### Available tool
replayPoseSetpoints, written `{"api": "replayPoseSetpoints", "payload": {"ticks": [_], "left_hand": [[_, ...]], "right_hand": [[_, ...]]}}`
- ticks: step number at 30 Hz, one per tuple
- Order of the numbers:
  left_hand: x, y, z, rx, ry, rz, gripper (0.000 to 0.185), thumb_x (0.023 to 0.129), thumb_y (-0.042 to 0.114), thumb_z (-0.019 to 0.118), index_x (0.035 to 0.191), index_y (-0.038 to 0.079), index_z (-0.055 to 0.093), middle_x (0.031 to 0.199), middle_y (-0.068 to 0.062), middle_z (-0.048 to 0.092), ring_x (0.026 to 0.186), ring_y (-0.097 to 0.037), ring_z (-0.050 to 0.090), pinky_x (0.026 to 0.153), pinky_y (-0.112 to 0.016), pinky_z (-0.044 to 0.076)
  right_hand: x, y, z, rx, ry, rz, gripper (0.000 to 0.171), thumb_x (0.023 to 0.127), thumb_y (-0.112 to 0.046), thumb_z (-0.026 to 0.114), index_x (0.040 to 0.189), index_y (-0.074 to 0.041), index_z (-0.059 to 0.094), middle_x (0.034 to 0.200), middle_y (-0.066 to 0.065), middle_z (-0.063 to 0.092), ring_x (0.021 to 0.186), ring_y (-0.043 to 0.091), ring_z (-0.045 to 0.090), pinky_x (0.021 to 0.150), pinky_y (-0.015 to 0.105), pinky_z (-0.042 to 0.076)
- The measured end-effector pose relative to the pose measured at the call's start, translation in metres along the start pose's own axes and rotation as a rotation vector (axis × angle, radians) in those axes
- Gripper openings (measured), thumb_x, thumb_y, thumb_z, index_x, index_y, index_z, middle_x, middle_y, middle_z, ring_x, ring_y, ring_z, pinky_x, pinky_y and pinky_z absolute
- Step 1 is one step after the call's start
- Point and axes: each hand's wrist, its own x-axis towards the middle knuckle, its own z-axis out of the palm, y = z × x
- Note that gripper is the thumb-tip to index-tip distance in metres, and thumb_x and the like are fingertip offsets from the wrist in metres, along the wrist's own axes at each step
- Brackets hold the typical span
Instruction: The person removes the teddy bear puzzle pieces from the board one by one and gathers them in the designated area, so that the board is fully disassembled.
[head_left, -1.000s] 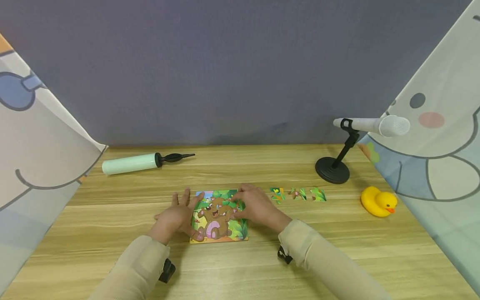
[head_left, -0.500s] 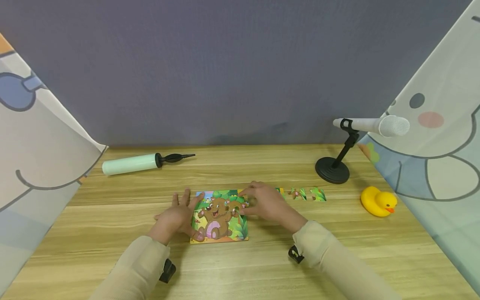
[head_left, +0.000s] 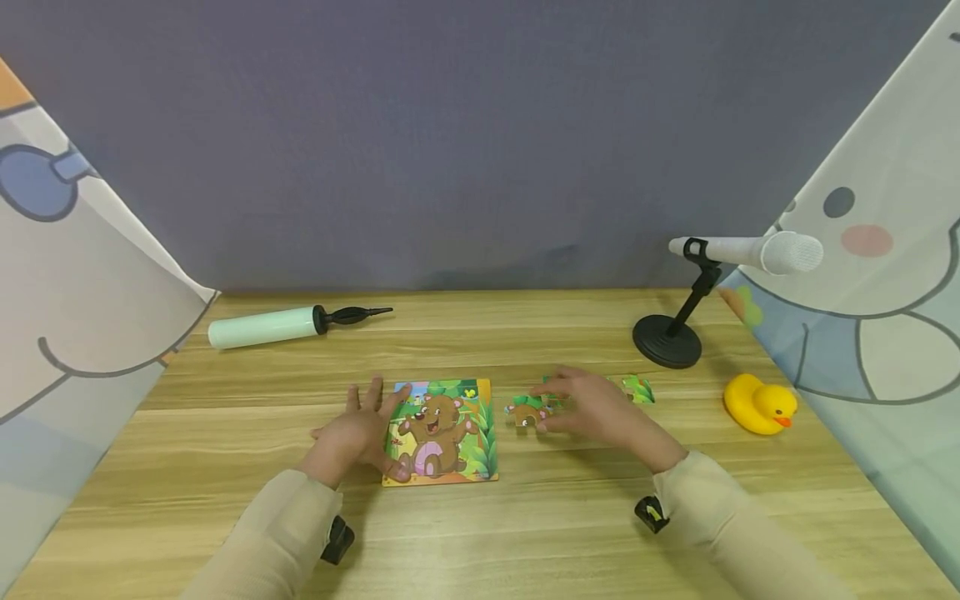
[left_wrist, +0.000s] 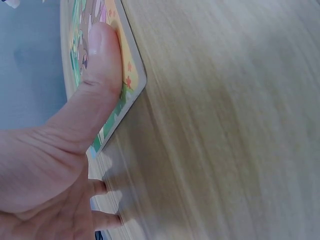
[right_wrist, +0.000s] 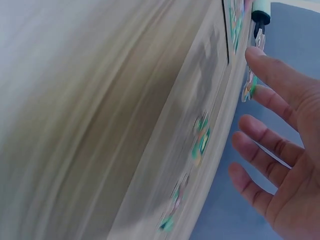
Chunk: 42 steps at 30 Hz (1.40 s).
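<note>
A bear jigsaw puzzle [head_left: 435, 446] lies flat on the table, with my left hand [head_left: 352, 437] at its left side. The fingers are spread; in the left wrist view the thumb [left_wrist: 105, 60] rests on the puzzle's corner and other fingertips touch the wood. My right hand [head_left: 596, 404] is to the right of the puzzle, pinching a puzzle piece [head_left: 525, 414] with part of a brown bear's head between thumb and forefinger. In the right wrist view this piece [right_wrist: 247, 92] is held above the table, and the other fingers are loosely bent.
Loose pieces lie in a row right of the puzzle, one green piece [head_left: 637, 388] showing beyond my right hand, others partly hidden by it. A pale green hand pump [head_left: 266, 327] lies back left. A microphone on a stand [head_left: 667, 340] and a yellow rubber duck [head_left: 759, 405] stand right.
My right hand has drawn the puzzle piece off the upper right of the puzzle and carried it rightward, over the row of loose pieces. The left hand has stayed in place.
</note>
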Motion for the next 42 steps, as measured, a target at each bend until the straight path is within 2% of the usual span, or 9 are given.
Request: {"api": "replayPoseSetpoints", "payload": {"ticks": [4, 8, 12, 14, 18, 31, 39, 42], "left_hand": [[0.001, 0.000, -0.001, -0.003, -0.001, -0.001, 0.125, 0.049, 0.053, 0.078, 0.147, 0.020, 0.008, 0.148, -0.024, -0.006, 0.129, -0.052, -0.005, 0.066, -0.081, 0.024], [0.001, 0.001, -0.001, -0.005, -0.011, -0.010, 0.125, 0.049, 0.053, 0.078, 0.147, 0.020, 0.008, 0.148, -0.023, -0.007, 0.129, -0.051, -0.006, 0.066, -0.081, 0.025], [0.001, 0.001, 0.000, -0.003, -0.020, -0.019, 0.125, 0.049, 0.053, 0.078, 0.147, 0.021, 0.008, 0.148, -0.022, -0.007, 0.130, -0.050, -0.006, 0.066, -0.080, 0.025], [0.002, 0.001, 0.000, -0.004, -0.019, -0.019, 0.125, 0.049, 0.053, 0.078, 0.147, 0.021, 0.008, 0.148, -0.022, -0.007, 0.130, -0.050, -0.006, 0.066, -0.080, 0.025], [0.002, 0.000, 0.000, -0.006, -0.018, -0.020, 0.125, 0.048, 0.053, 0.078, 0.147, 0.021, 0.008, 0.148, -0.022, -0.007, 0.130, -0.051, -0.006, 0.065, -0.081, 0.024], [0.001, -0.001, 0.000, -0.014, -0.002, 0.001, 0.126, 0.047, 0.053, 0.078, 0.147, 0.020, 0.009, 0.148, -0.024, -0.006, 0.129, -0.052, -0.005, 0.065, -0.081, 0.023], [-0.001, 0.000, -0.001, -0.014, 0.001, -0.001, 0.125, 0.048, 0.052, 0.078, 0.147, 0.020, 0.010, 0.148, -0.024, -0.004, 0.129, -0.052, -0.004, 0.065, -0.081, 0.023], [0.000, 0.000, -0.001, -0.014, 0.003, 0.004, 0.126, 0.047, 0.053, 0.078, 0.147, 0.019, 0.010, 0.148, -0.024, -0.005, 0.129, -0.053, -0.004, 0.065, -0.081, 0.023]], "right_hand": [[-0.011, 0.011, -0.005, -0.022, -0.014, 0.031, 0.046, 0.073, -0.038, 0.074, 0.115, -0.022, 0.064, 0.094, -0.004, 0.057, 0.069, 0.010, 0.050, 0.056, 0.025, 0.041], [-0.021, 0.022, -0.005, -0.031, -0.020, 0.023, 0.045, 0.072, -0.036, 0.075, 0.113, -0.019, 0.065, 0.093, -0.004, 0.058, 0.074, 0.013, 0.053, 0.061, 0.027, 0.044], [-0.030, 0.032, -0.004, -0.021, -0.038, 0.030, 0.046, 0.072, -0.038, 0.074, 0.113, -0.019, 0.065, 0.104, 0.001, 0.060, 0.090, 0.021, 0.057, 0.075, 0.038, 0.048], [-0.034, 0.037, -0.003, -0.010, -0.049, 0.054, 0.047, 0.073, -0.040, 0.073, 0.114, -0.020, 0.065, 0.115, 0.006, 0.059, 0.104, 0.028, 0.054, 0.085, 0.046, 0.045], [-0.039, 0.042, 0.000, 0.026, -0.062, 0.076, 0.045, 0.073, -0.041, 0.072, 0.114, -0.023, 0.064, 0.128, 0.013, 0.051, 0.121, 0.036, 0.042, 0.094, 0.056, 0.035], [-0.042, 0.042, 0.003, 0.036, -0.067, 0.072, 0.042, 0.075, -0.038, 0.072, 0.113, -0.021, 0.064, 0.130, 0.017, 0.048, 0.124, 0.037, 0.038, 0.094, 0.056, 0.035], [-0.041, 0.043, 0.002, 0.037, -0.095, 0.070, 0.044, 0.074, -0.038, 0.073, 0.114, -0.024, 0.063, 0.129, 0.012, 0.050, 0.125, 0.037, 0.037, 0.095, 0.056, 0.034], [-0.038, 0.042, 0.002, 0.037, -0.068, 0.037, 0.042, 0.075, -0.039, 0.072, 0.113, -0.022, 0.063, 0.117, 0.005, 0.056, 0.111, 0.031, 0.050, 0.089, 0.049, 0.041]]}}
